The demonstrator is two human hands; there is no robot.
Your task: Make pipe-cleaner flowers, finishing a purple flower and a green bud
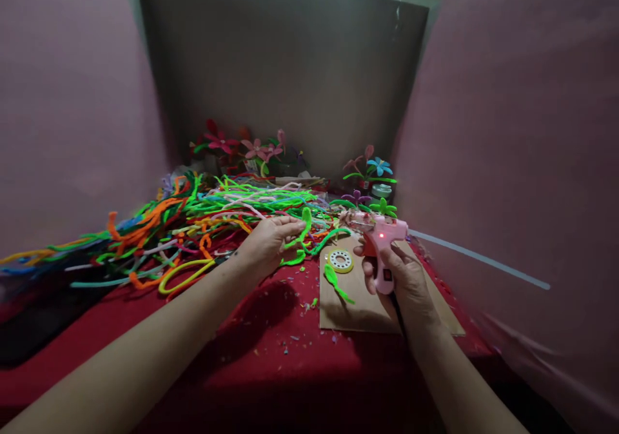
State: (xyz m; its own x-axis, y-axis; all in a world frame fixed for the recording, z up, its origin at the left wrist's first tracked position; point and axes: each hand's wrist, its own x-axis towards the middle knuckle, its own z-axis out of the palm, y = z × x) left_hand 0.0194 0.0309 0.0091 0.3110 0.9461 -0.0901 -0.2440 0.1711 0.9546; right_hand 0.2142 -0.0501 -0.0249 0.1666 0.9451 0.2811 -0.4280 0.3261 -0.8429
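My right hand (399, 269) grips a pink hot glue gun (385, 240) by its handle, its red light lit. A long translucent glue stick (483, 258) juts from the gun's back to the right, and the nozzle points left. Between the thumb and fingers of my left hand (275, 240) is a bright green pipe cleaner piece (305, 222) with looped, leaf-like ends. Beneath the glue gun lies a cardboard sheet (358, 315). A green pipe cleaner leaf (336, 282) and a roll of tape (340, 261) rest on that sheet.
A large heap of coloured pipe cleaners (193, 218) spreads over the red cloth (232, 356) at left. Behind stand pipe cleaner flowers (256, 149), a blue flower (380, 166) and a small jar (382, 191). Pink sheets (522, 131) hang at both sides; small scraps dot the cloth.
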